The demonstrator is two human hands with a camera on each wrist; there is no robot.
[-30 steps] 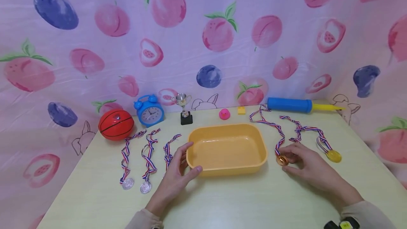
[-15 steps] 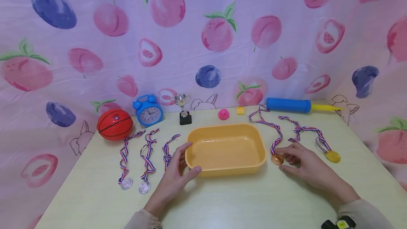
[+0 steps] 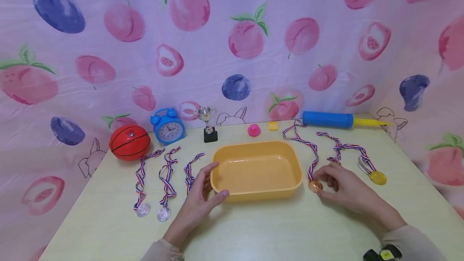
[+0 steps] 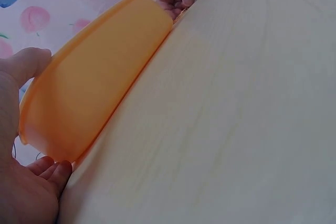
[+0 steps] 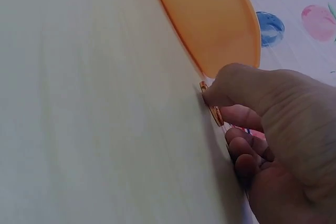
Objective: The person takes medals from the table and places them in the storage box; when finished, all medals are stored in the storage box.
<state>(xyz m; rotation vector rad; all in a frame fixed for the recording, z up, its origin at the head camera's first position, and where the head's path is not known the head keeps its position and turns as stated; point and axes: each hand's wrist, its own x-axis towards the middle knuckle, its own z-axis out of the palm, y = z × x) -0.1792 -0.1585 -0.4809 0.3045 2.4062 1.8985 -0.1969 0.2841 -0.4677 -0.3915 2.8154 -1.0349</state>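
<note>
A yellow plastic basin [image 3: 255, 194] stands on the table. My left hand [image 3: 197, 202] holds its left end, thumb at the near rim and fingers round the end wall. In the left wrist view, the fingertips [image 4: 62, 173] sit low against the basin. To the right, my right hand [image 3: 348, 190] pinches a bronze medal [image 3: 315, 186] by its edge between thumb and forefinger. That medal is slightly tilted in the right wrist view, close to the basin. Its striped ribbon [image 3: 312, 150] trails back across the table. A gold medal [image 3: 378, 177] lies farther right with its ribbon.
Left of the basin lie silver medals [image 3: 164, 214] with twisted ribbons; one is mostly hidden behind my left hand. Along the back stand a red basketball [image 3: 129, 143], blue alarm clock [image 3: 168, 128], trophy cup [image 3: 208, 124], pink duck [image 3: 254, 130], yellow block [image 3: 273, 126] and blue pump [image 3: 328, 119].
My right hand has drawn the bronze medal a little left toward the basin, and its thumb and forefinger have closed on the edge. My left hand stays at the basin.
</note>
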